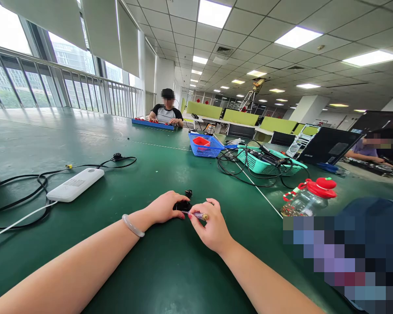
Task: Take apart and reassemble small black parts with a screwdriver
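Note:
My left hand (163,206) rests on the green table (170,270) with its fingers closed on a small black part (182,205). My right hand (209,224) pinches a small screwdriver (198,215) with a clear handle, its tip pointing left into the black part. A second small black piece (188,192) lies on the table just behind the hands. A pale bangle (132,225) circles my left wrist.
A white power strip (75,184) with black and white cables lies at the left. A blue basket (205,145), a teal basket (265,162) with cables and a red-lidded jar (309,196) stand to the right. A person (166,111) works at the far end; another sits at the right.

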Demonstrator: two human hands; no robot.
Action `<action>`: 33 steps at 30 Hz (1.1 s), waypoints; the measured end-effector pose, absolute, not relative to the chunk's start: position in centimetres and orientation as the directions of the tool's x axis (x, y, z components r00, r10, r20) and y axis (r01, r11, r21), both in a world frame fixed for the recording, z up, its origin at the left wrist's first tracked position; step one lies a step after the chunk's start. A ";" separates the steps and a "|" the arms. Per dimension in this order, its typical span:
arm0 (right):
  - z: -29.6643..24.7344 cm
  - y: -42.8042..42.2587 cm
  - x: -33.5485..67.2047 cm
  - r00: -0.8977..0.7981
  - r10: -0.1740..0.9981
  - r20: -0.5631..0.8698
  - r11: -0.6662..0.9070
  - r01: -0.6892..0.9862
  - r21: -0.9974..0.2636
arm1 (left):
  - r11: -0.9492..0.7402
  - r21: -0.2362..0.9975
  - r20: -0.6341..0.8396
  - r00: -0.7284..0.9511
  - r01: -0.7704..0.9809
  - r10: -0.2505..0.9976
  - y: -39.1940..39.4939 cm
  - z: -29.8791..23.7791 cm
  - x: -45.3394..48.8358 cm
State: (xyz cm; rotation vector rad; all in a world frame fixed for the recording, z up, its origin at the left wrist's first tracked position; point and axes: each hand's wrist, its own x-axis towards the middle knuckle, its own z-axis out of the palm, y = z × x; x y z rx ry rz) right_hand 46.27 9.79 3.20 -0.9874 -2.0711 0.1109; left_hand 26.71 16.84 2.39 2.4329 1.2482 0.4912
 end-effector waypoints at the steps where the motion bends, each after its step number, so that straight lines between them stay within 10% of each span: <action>1: 3.2 9.8 46.2 -0.353 0.684 0.639 0.683 0.618 -0.389 | -0.546 0.464 0.140 0.551 0.698 0.823 16.8 2.4 26.7; 33: 3.2 10.5 47.3 -0.130 0.692 0.711 0.616 0.620 -0.486 | -0.619 0.463 0.347 0.513 0.635 0.785 16.0 3.4 26.7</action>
